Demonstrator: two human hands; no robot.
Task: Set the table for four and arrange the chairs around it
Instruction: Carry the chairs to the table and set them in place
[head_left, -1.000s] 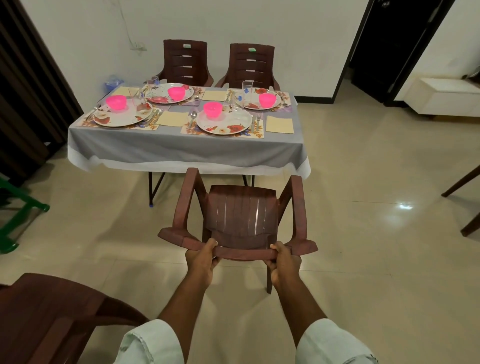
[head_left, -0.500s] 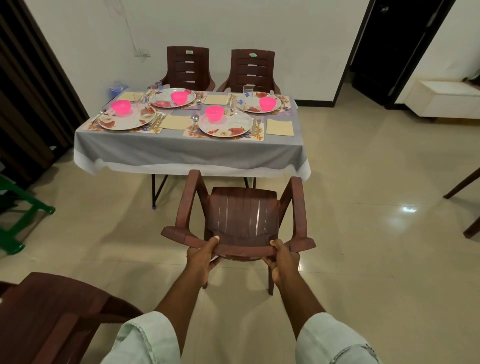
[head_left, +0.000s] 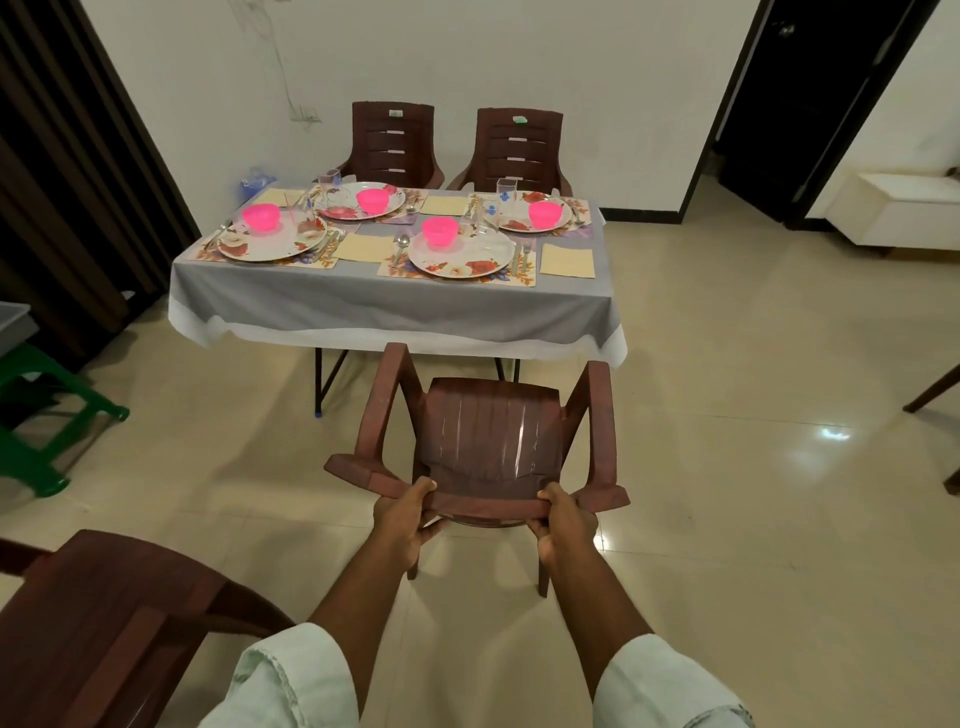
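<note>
Both hands, left hand (head_left: 402, 519) and right hand (head_left: 563, 522), grip the chair (head_left: 488, 441) backrest | push straight to 12 o'clock under the table (head_left: 395, 306) (keep the armrests below the cloth)

Two bare forearms enter from the lower edge, ending in the left hand (head_left: 402, 522) and the right hand (head_left: 563, 525). Each arm wears a pale, mint-tinged white sleeve, the left sleeve (head_left: 291, 680) and the right sleeve (head_left: 665, 686), both ending well short of the wrist. The cloth is a light woven fabric, creased and slightly rumpled, with a stitched hem visible along each cuff edge.
</note>
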